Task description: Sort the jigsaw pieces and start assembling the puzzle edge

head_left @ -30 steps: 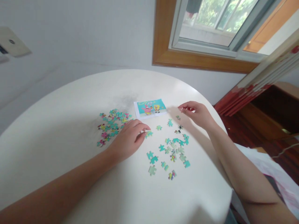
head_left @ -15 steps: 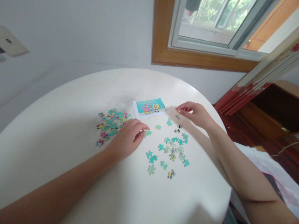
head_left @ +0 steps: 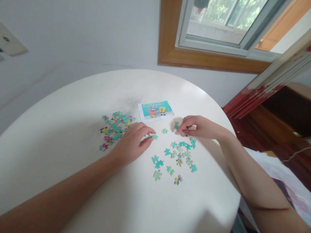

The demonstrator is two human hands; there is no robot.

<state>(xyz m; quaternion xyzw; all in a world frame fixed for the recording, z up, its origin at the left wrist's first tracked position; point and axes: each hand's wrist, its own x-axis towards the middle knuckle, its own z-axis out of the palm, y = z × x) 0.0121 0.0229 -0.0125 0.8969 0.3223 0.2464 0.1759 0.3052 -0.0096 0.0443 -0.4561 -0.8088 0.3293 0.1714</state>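
Observation:
My left hand point(head_left: 132, 140) rests on the table left of centre, thumb and index finger apart. Their tips are at a teal and yellow-green puzzle piece point(head_left: 155, 137), which the thumb partly covers. My right hand point(head_left: 199, 126) is farther right, its fingers curled downward. The fingertips pinch at the lower edge of a teal puzzle piece point(head_left: 176, 124); the grip itself is partly hidden. A single green piece point(head_left: 164, 131) lies between the hands. Several loose teal and pale green pieces point(head_left: 181, 149) are spread below my right hand.
A mixed heap of puzzle pieces point(head_left: 115, 126) lies beyond my left hand. Behind the hands is a printed cartoon picture point(head_left: 156, 110). All this is on a round white table point(head_left: 116, 197), with a wall and a wood-framed window point(head_left: 213, 60) behind, and a curtain point(head_left: 250, 98) at right.
My right hand has moved down and left to the teal piece, covering small pieces that were visible before. My left thumb has stretched forward over the piece beside it.

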